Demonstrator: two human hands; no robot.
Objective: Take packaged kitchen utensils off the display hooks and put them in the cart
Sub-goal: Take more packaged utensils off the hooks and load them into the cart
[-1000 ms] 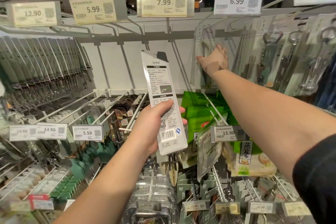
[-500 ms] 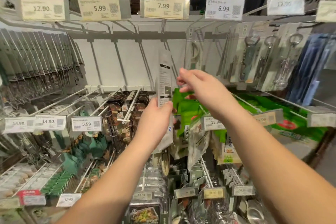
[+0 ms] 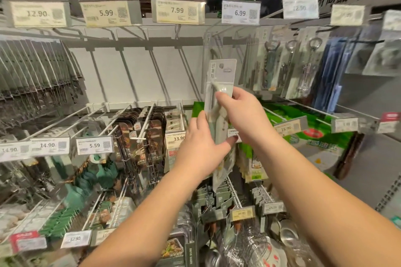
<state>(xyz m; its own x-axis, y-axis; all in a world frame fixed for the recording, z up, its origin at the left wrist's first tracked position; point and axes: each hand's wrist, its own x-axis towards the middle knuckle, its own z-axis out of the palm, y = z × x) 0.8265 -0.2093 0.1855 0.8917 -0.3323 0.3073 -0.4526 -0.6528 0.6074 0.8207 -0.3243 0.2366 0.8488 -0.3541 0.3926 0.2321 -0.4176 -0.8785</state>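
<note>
Rows of wire display hooks [image 3: 138,130] are seen jutting from a white back panel [image 3: 130,76], with price tags clipped along the top rail, among them one marked 7.99 [image 3: 178,10] and one marked 6.99 [image 3: 240,12]. Dark packaged tools [image 3: 36,76] are hung in a dense row at the upper left, and bottle openers in clear packs [image 3: 271,65] are hung at the upper right. Green packets [image 3: 312,128] are stocked on the right of the middle row. In front of the display, a packaged utensil [image 3: 220,97] is held upright and clear of the hooks, its card top with the hang hole uppermost and a pale tool visible through the clear front. The left hand [image 3: 201,147] is closed around the lower part of the pack, the thumb laid across its front. The right hand [image 3: 243,115] is clamped on the middle of the same pack, fingertips pressed on its upper face. Both bare forearms are extended up from the bottom edge of the view. No cart is seen in the view.
</note>
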